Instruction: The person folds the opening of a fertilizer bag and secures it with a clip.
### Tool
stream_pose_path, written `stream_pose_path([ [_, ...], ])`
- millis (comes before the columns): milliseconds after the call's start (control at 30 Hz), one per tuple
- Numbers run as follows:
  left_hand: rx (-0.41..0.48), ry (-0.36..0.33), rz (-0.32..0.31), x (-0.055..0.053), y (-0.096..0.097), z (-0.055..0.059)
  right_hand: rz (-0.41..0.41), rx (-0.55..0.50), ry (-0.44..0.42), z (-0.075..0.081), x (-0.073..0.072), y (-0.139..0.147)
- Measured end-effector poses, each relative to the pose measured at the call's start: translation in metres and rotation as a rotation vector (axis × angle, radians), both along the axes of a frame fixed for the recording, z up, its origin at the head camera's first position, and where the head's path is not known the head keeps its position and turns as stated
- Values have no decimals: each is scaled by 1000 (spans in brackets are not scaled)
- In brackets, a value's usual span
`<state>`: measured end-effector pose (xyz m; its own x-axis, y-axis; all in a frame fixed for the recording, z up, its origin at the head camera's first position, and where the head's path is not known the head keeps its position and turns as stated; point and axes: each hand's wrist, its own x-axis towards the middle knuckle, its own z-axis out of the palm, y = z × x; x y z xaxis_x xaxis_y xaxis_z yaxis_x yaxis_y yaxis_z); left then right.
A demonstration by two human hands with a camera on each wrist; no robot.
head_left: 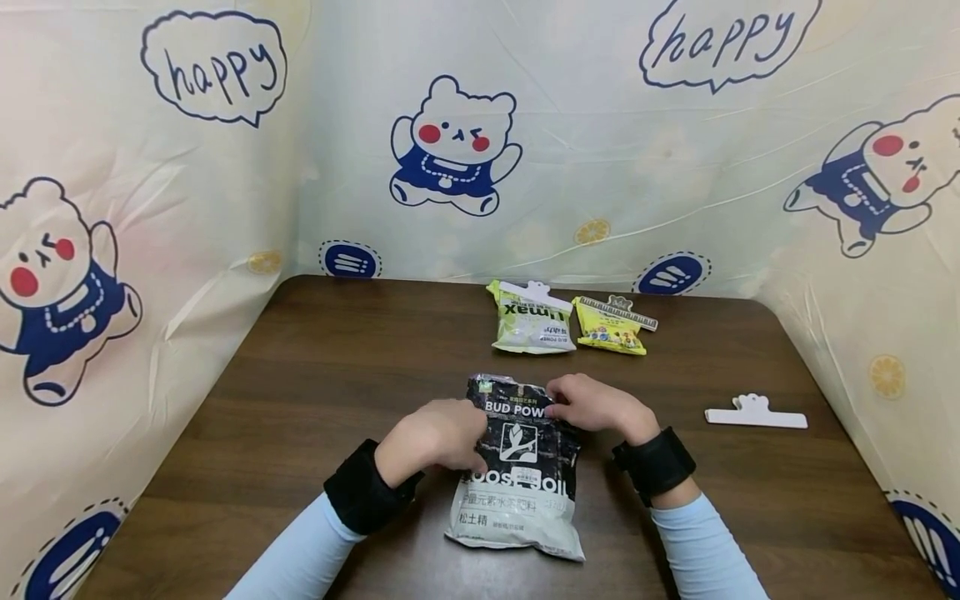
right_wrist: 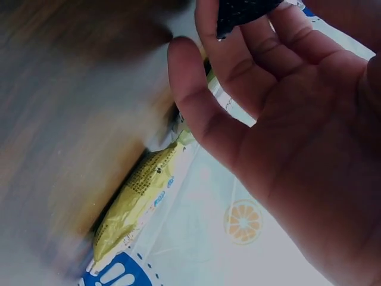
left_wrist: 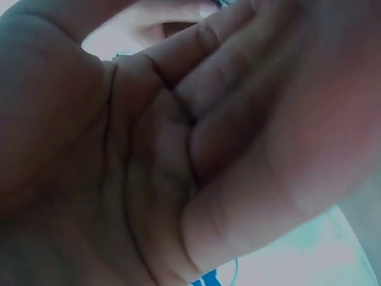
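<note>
A black and pale grey bag [head_left: 525, 483] printed "BUD POWER" and "Loose Soil" lies on the brown table, its top edge facing away. My left hand [head_left: 438, 433] grips its left side near the upper half; in the left wrist view the folded palm [left_wrist: 161, 149] hides most of the bag. With thumb in front and fingers behind, my right hand [head_left: 596, 404] pinches the upper right edge. A dark piece of the bag [right_wrist: 244, 15] shows between those fingers in the right wrist view.
At the back stand a green-white Limax bag [head_left: 534, 327] with a white clip [head_left: 536, 292] and a yellow bag [head_left: 609, 333] with a clear clip [head_left: 618, 310]. Another white clip [head_left: 756, 417] lies at the right. Printed cloth walls [head_left: 570, 183] enclose the table [head_left: 337, 358].
</note>
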<state>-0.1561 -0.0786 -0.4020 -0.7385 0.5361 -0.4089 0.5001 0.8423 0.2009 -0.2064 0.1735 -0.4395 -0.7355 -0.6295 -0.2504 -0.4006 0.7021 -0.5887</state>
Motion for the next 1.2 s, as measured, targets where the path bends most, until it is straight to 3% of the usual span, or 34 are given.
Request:
stream_pose_path([
  [200,221,279,101,-27,-10,-8,28,-55,21,2,-1,1],
  [267,290,324,100,-34,-12,-13,40,-72,27,3,0,0],
  [333,323,306,85,-39,-13,-18,51,-89,30,5,0,0],
  [533,407,163,52,-48,-14,-30,68,-138,40,11,2,1],
  [667,493,138,68,-52,-15,-31,67,-166,60,17,4,1],
  [967,668,136,36,-55,-21,-18,78,-275,20,34,10,4],
  [1200,794,65,96,-44,-26,5,84,-373,-17,42,12,15],
])
